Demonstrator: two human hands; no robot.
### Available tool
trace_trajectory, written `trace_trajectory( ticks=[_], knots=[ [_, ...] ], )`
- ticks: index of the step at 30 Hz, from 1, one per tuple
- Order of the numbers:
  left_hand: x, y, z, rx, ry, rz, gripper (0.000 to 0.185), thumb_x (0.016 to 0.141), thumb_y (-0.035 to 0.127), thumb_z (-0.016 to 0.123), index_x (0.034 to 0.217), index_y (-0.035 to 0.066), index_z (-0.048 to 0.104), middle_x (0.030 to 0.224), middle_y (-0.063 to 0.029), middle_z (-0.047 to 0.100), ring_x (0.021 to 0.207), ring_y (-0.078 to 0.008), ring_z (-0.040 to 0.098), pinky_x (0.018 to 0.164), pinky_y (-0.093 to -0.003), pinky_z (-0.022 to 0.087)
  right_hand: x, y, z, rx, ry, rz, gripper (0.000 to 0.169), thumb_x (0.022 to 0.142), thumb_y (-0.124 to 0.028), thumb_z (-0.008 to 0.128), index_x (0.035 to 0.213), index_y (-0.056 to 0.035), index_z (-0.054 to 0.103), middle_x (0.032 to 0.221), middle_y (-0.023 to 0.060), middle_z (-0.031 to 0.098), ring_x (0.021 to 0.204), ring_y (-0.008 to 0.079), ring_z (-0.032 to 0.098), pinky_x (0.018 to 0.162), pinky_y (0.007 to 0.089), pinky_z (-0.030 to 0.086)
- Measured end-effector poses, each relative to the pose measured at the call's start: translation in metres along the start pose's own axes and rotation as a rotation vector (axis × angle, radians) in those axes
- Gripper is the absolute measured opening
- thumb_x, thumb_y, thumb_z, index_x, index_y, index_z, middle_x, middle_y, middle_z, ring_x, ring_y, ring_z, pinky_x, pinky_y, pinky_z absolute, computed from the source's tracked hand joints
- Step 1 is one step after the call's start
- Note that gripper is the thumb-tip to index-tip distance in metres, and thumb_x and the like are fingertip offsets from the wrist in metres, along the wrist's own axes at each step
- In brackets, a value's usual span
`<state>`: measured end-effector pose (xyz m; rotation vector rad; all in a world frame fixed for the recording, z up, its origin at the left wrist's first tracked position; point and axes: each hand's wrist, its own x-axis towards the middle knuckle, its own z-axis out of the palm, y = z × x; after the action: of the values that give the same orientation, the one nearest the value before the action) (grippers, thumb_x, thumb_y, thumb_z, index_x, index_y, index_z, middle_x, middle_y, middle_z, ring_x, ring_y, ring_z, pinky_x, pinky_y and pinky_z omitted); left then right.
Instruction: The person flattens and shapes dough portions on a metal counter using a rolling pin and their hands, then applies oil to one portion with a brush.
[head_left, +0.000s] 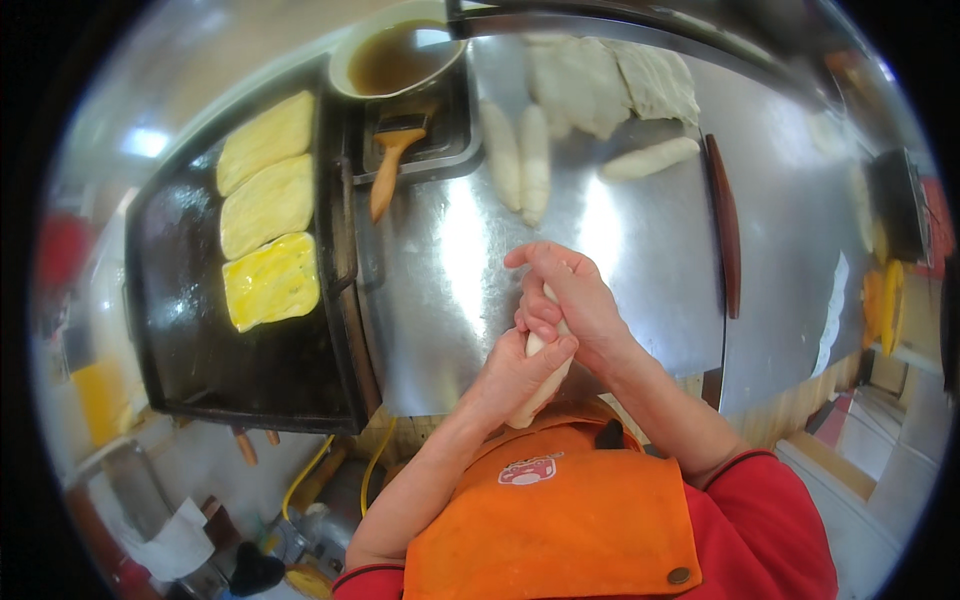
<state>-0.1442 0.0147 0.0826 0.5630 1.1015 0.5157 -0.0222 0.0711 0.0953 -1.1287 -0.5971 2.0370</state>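
Both of my hands grip one length of pale dough (545, 390), held slantwise over the front of the steel worktop (420, 330). My left hand (517, 371) wraps its lower part, with the thumb laid across it. Just above, my right hand (574, 300) closes round the upper part, its index finger stretched out to the left. The dough's lower end sticks out below my left hand, close to my orange apron. Beyond my hands lie two dough rolls (534, 161) side by side, and another roll (650, 159) rests further right.
On the black griddle (180, 345) at left lie three flat dough pieces (270, 281), the nearest glossy yellow. A wooden-handled brush (390, 169) rests on a metal tray (457, 161) by a bowl of brown liquid (397, 60). Flattened dough sheets (585, 82) lie behind; a wooden rolling pin (723, 225) lies right.
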Motion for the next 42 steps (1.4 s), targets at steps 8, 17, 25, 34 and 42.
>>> trace_trajectory(
  ticks=[8, 17, 25, 34, 42],
  knots=[
    [-0.007, 0.002, 0.005, 0.121, -0.102, 0.166, 0.037, 0.087, 0.018, 0.073, 0.113, -0.001, 0.053, 0.084, -0.0046, 0.063, 0.072, -0.0100, 0.060, 0.058, -0.0230, 0.047, -0.018, -0.011, 0.013, -0.019, 0.245, -0.139, 0.030, 0.101, -0.030, 0.054, 0.103, -0.0009, 0.058, 0.050, -0.0013, 0.037, 0.038, 0.0079, 0.032, 0.041, 0.0257, 0.037],
    [-0.004, 0.011, 0.002, -0.169, -0.567, -0.181, 0.030, 0.099, 0.033, 0.053, 0.096, 0.003, 0.054, 0.066, -0.0065, 0.056, 0.044, -0.0103, 0.043, 0.040, -0.0251, 0.035, -0.037, -0.016, 0.000, 0.360, 0.284, -0.127, 0.050, 0.101, -0.051, 0.044, 0.111, -0.0042, 0.056, 0.064, 0.0035, 0.051, 0.058, 0.0127, 0.051, 0.060, 0.0303, 0.049],
    [0.016, -0.014, 0.021, -0.059, -0.537, 0.038, 0.053, 0.097, 0.048, 0.052, 0.118, -0.001, 0.056, 0.094, -0.0149, 0.065, 0.081, -0.0191, 0.064, 0.072, -0.0301, 0.052, -0.059, 0.011, -0.047, 0.211, 0.171, -0.174, 0.039, 0.099, -0.049, 0.050, 0.094, -0.0113, 0.054, 0.059, 0.0029, 0.049, 0.058, 0.0161, 0.054, 0.073, 0.0362, 0.052],
    [0.012, -0.019, 0.080, 0.637, -0.118, 0.106, 0.047, 0.092, 0.039, 0.064, 0.113, -0.003, 0.059, 0.092, -0.0156, 0.067, 0.086, -0.0237, 0.062, 0.079, -0.0343, 0.048, -0.082, -0.003, -0.077, 0.350, 0.538, -0.250, 0.032, 0.097, -0.037, 0.058, 0.089, -0.0070, 0.050, 0.057, 0.0024, 0.044, 0.047, 0.0139, 0.043, 0.051, 0.0329, 0.043],
    [0.046, -0.038, 0.078, 0.781, -0.072, 0.006, 0.047, 0.089, 0.036, 0.068, 0.120, 0.002, 0.057, 0.091, -0.0123, 0.067, 0.081, -0.0220, 0.064, 0.074, -0.0341, 0.050, -0.086, 0.054, -0.149, 0.321, 0.623, -0.225, 0.026, 0.100, -0.027, 0.057, 0.110, -0.0039, 0.052, 0.080, 0.0044, 0.053, 0.076, 0.0178, 0.053, 0.077, 0.0352, 0.049]
  ],
)
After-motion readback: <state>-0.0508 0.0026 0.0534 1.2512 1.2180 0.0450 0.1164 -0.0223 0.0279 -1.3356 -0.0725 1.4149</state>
